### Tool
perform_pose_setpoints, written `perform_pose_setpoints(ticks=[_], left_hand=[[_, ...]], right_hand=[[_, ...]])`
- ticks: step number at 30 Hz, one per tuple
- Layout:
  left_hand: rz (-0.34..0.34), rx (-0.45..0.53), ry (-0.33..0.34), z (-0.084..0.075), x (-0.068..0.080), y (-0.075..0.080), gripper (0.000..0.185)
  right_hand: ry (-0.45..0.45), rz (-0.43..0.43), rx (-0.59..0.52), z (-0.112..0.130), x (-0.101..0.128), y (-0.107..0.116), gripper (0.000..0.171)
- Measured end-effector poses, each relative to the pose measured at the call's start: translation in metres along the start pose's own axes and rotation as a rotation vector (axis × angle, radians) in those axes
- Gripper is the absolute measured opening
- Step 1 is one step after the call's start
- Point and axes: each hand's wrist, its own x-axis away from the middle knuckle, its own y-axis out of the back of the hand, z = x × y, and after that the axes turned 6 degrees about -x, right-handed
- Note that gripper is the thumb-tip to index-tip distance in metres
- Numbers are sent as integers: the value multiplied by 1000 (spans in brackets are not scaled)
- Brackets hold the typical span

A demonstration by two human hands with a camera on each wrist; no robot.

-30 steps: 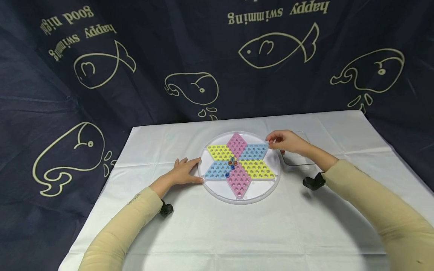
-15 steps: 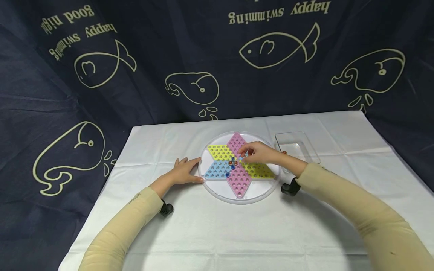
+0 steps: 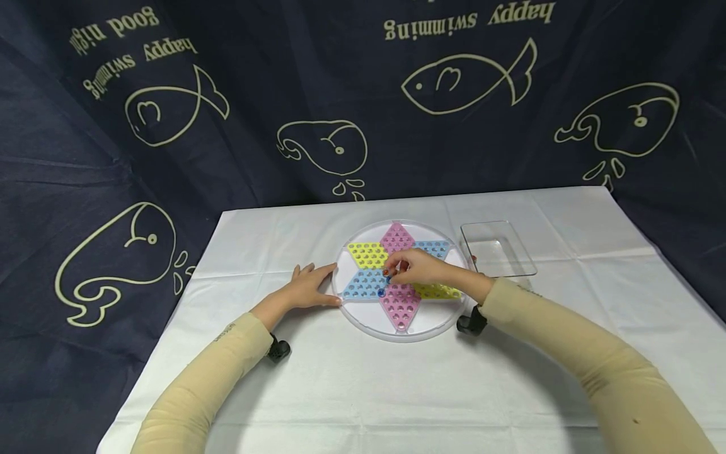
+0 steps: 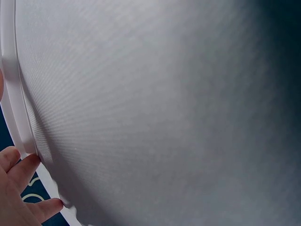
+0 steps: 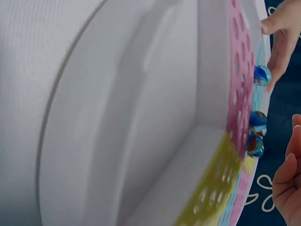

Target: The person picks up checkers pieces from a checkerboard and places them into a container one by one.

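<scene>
- Head view: a round white plastic game board [image 3: 405, 328] lies on a table [image 3: 363, 384] covered with white cloth. Its six-pointed star is made of pink, yellow and blue diamond fields, each pierced with rows of small holes.
- Head view: the left hand [image 3: 306, 291] rests flat on the cloth, fingers straight and slightly spread, touching the board's left rim.
- Head view: the right hand [image 3: 422, 268] hovers over the star's centre, fingers curled together above the marbles [image 3: 386, 277]; whether they pinch one cannot be told. The hand hides part of the centre, and one blue marble [image 3: 380, 292] lies apart on the blue field.
- Head view: a clear rectangular plastic tray [image 3: 499, 249] stands just beside the board on the right. Behind hangs a dark navy curtain [image 3: 85, 157] with pale outline fish and whales; its upside-down writing reads "happy swimming" and "good night".
- Left wrist view: fingertips [image 4: 28, 165] press against the board's smooth white rim [image 4: 14, 103]; finely woven cloth fills the rest.
- Right wrist view: three glossy blue marbles with red swirls [image 5: 256, 134] sit in holes at the pink field's edge; the right hand's fingers [image 5: 287, 183] hang loosely curled near them, touching none.
</scene>
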Motion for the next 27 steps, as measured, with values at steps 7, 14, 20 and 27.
perform_pose_setpoints(ticks=[7, 14, 20, 27], left_hand=[[1, 0, 1, 0, -1, 0, 89], [1, -4, 2, 1, -2, -1, 89], [0, -6, 4, 1, -2, -1, 90], [2, -2, 9, 1, -2, -1, 90]], right_hand=[[34, 11, 26, -2, -5, -9, 28], [1, 51, 49, -3, -9, -16, 26], [-34, 69, 92, -5, -10, -21, 25], [13, 72, 177, -5, -10, -25, 19]])
